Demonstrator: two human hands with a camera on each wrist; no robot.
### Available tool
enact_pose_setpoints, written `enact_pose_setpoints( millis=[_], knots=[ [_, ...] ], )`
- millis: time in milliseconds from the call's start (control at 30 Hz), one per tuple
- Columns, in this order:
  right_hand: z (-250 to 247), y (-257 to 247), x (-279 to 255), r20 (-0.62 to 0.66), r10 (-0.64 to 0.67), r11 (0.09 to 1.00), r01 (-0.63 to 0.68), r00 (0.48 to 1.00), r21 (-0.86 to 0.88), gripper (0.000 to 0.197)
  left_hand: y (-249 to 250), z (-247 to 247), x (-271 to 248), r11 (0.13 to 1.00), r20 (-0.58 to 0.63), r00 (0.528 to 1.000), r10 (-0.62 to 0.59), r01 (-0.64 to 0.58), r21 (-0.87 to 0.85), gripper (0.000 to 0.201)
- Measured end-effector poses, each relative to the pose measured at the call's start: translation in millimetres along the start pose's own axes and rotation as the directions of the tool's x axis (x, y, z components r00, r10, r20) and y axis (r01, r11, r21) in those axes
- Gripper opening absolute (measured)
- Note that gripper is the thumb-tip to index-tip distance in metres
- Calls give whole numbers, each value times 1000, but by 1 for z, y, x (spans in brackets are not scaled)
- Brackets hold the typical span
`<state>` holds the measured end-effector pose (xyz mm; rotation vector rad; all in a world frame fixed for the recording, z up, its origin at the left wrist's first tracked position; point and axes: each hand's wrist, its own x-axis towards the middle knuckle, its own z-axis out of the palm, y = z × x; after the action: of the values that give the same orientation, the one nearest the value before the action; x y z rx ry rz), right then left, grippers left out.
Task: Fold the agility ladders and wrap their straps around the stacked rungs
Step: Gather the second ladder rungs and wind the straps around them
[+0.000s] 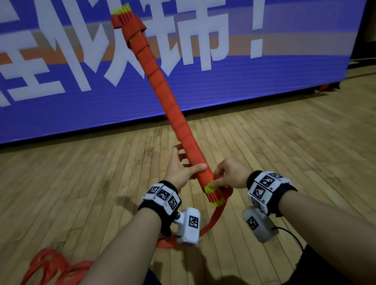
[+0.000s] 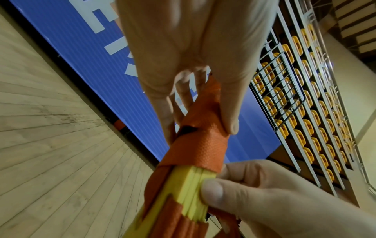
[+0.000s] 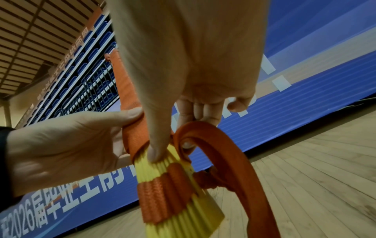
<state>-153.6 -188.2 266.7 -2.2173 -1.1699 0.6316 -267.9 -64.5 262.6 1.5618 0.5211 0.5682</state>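
Note:
The folded ladder bundle (image 1: 168,97), yellow rungs stacked and spiralled in orange strap, slants up and away from my hands. My left hand (image 1: 188,163) grips its wrapped lower part, thumb on top and fingers behind (image 2: 230,122). My right hand (image 1: 216,176) holds the near end: its thumb (image 3: 156,153) presses on the bare yellow rung ends (image 3: 179,214) and its curled fingers hold a loop of strap (image 3: 215,138) beside them. From that end the strap (image 1: 211,221) runs under my left wrist to a loose tangle of strap (image 1: 47,273) on the floor at lower left.
Wooden plank floor (image 1: 300,153) all around. A large blue banner wall (image 1: 269,81) with white characters stands just ahead. Railings and rows of stand seats (image 2: 305,104) show in the wrist views. My dark-clothed knees (image 1: 314,275) are at the bottom edge.

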Motion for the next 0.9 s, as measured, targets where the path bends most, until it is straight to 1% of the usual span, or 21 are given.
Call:
enact_pose_setpoints(
  millis=[167,300,400,567,800,900],
  knots=[
    [-2,2,0,-31,-55,998,56,998,31,10,1,-1,2,1000,23,1000,1,-2,23,77],
    [-4,5,0,-44,-73,996,75,996,46,17,3,-6,4,999,114,992,-45,43,20,91],
    [-4,4,1,-24,-77,995,79,997,60,17,3,-11,3,998,132,990,-59,60,2,91],
    [-1,2,2,-6,-80,994,80,997,71,18,2,-12,1,999,55,997,-46,47,-13,84],
    [-6,1,0,19,-22,993,20,1000,113,19,-3,-4,4,997,-27,999,-41,39,-66,87],
    [-5,-5,-3,59,12,998,-15,998,59,28,-1,-2,4,999,-53,998,-17,14,-52,86]
  ],
)
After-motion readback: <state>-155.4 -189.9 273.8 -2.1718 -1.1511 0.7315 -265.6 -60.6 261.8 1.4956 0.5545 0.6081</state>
